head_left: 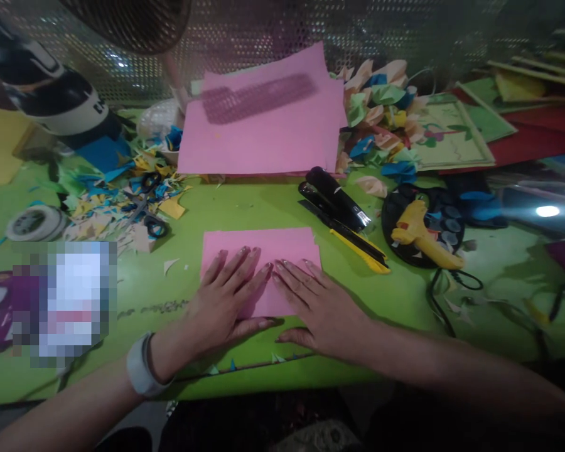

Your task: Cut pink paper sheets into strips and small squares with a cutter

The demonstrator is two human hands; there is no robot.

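A pink sheet of paper (258,242) lies flat on the green table (245,204), close to its front edge. My left hand (230,292) rests on the sheet's left half, palm down with fingers stretched out. On the right half lies my right hand (315,298), also flat with the fingers extended. The two index fingertips nearly meet near the middle of the sheet, and both thumbs reach its lower edge. Neither hand grasps anything. The hands cover much of the paper's lower corners.
Larger pink sheets (263,125) are stacked behind. To the right are a black stapler (336,201), a yellow cutter (367,251) and a yellow glue gun (412,226) on a black palette. Scissors (145,207) lie among paper scraps on the left, near a tape roll (35,223) and a bottle (70,100).
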